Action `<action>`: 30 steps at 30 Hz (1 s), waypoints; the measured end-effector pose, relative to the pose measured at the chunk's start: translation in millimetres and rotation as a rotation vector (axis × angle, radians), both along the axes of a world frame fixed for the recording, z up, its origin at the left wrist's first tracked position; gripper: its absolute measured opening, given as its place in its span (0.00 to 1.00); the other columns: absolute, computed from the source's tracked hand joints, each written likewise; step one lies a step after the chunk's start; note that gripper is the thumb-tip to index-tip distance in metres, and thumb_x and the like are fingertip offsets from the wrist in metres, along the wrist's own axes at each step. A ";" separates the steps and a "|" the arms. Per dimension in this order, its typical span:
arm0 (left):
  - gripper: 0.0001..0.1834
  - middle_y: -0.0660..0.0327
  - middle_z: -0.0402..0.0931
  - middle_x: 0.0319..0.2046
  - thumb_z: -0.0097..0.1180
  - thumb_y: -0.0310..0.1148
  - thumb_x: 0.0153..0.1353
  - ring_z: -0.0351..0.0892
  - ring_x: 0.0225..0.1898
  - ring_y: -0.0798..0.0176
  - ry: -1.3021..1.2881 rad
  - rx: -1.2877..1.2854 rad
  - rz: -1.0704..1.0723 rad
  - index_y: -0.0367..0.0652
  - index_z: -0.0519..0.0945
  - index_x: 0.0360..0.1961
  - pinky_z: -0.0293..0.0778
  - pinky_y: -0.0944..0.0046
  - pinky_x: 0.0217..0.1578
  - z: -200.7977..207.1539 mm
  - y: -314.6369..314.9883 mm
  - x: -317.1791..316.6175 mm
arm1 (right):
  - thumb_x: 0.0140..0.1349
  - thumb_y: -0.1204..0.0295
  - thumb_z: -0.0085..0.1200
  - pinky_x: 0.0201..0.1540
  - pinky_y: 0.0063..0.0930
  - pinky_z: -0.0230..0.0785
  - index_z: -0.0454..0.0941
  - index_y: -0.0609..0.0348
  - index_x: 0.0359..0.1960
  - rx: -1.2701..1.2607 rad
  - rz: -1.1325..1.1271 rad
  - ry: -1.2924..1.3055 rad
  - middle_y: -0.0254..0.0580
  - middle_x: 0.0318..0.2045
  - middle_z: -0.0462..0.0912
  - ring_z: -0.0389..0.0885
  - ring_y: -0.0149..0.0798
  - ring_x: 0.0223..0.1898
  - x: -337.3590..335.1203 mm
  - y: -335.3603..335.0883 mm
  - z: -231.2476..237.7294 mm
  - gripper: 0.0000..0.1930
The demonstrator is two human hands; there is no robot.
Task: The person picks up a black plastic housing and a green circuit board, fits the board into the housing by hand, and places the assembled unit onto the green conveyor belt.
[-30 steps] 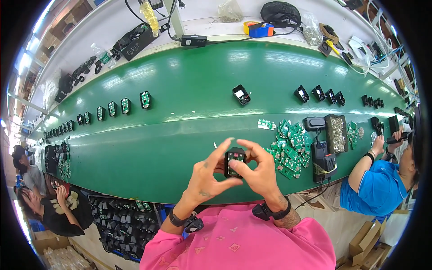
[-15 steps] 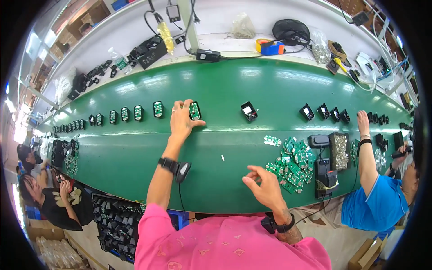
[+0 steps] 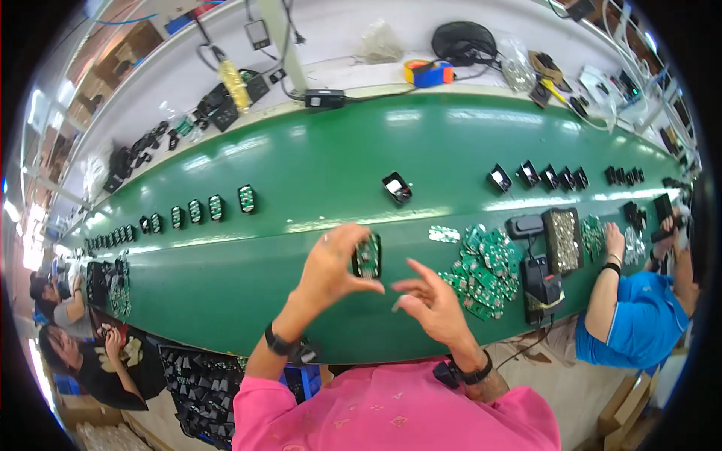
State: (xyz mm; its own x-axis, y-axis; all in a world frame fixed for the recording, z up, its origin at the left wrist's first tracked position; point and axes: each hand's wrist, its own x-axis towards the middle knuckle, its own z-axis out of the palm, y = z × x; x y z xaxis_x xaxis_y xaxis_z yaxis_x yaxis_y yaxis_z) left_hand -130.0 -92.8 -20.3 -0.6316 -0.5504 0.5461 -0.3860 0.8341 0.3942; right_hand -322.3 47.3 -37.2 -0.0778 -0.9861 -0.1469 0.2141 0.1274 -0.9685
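A small black plastic housing with a green circuit board [image 3: 368,257] in it is gripped at its left side between the thumb and fingers of my left hand [image 3: 325,272]. It is held over the near half of the green workbench, in front of me. My right hand [image 3: 436,308] hovers just to the right, fingers apart and nothing in them, not touching the housing. Beyond both hands stands another black housing [image 3: 397,188], with no green board showing in it. Right of my right hand lies a heap of loose green circuit boards [image 3: 487,272], with one board group [image 3: 444,234] beside it.
Board-filled housings [image 3: 247,199] run in a row leftward; black housings [image 3: 499,178] stand at right. Beyond the heap are a black power unit [image 3: 540,282] and a box of small metal parts [image 3: 564,240]. A co-worker in blue [image 3: 632,319] sits right; a bin [image 3: 203,391] stands lower left.
My left hand has drawn the board-filled housing off the row, toward me and to the right. My right hand has stayed close by with its fingers apart. The co-worker's arm at right has come nearer their body.
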 end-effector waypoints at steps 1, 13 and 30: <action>0.51 0.52 0.77 0.48 0.83 0.49 0.27 0.79 0.47 0.50 0.002 0.013 -0.023 0.41 0.74 0.55 0.75 0.54 0.49 1.8 15.5 -3.0 | 0.63 0.73 0.60 0.43 0.25 0.75 0.68 0.67 0.62 0.013 -0.023 0.002 0.44 0.42 0.84 0.83 0.31 0.39 5.5 -4.7 9.9 0.26; 0.31 0.56 0.82 0.50 0.75 0.34 0.41 0.80 0.44 0.52 0.209 0.227 -0.186 0.41 0.81 0.51 0.75 0.58 0.47 23.5 62.4 -8.4 | 0.51 0.82 0.59 0.37 0.33 0.76 0.74 0.67 0.52 -0.470 0.051 0.540 0.51 0.37 0.82 0.83 0.45 0.36 3.0 -0.8 28.3 0.23; 0.16 0.53 0.82 0.34 0.53 0.38 0.68 0.83 0.32 0.61 0.909 1.676 -0.026 0.34 0.78 0.46 0.80 0.62 0.34 -15.5 23.8 2.8 | 0.58 0.76 0.64 0.35 0.24 0.74 0.72 0.72 0.58 -0.189 0.195 0.326 0.40 0.27 0.85 0.82 0.29 0.27 19.0 6.1 13.5 0.26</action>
